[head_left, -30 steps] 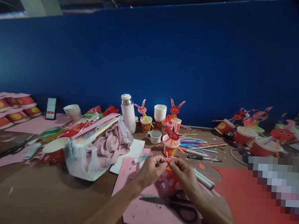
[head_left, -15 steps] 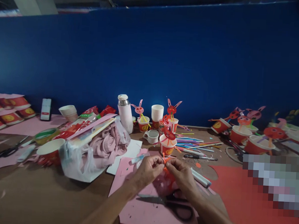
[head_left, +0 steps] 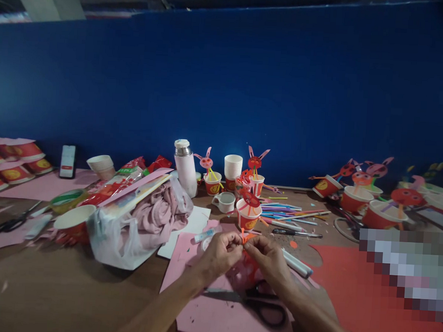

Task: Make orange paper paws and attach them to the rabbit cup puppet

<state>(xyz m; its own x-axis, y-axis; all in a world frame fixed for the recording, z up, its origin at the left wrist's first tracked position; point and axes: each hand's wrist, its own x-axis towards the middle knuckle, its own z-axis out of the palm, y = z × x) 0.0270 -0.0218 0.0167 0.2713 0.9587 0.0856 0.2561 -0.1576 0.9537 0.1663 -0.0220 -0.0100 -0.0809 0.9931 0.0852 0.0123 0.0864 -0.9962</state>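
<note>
Just this side of the paper cup [head_left: 244,220] with the red face [head_left: 251,200], the left hand [head_left: 221,252] and right hand [head_left: 270,259] both pinch a small orange piece [head_left: 249,237]; light, even pressure should keep it from creasing or slipping.

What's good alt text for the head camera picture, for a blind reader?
A person's left hand and right hand hold a small orange piece above pink paper and scissors. Beyond are red paper cups with animal-face cutouts, loose coloured sticks, a white mug and a pale flask, before a blue wall.
</note>
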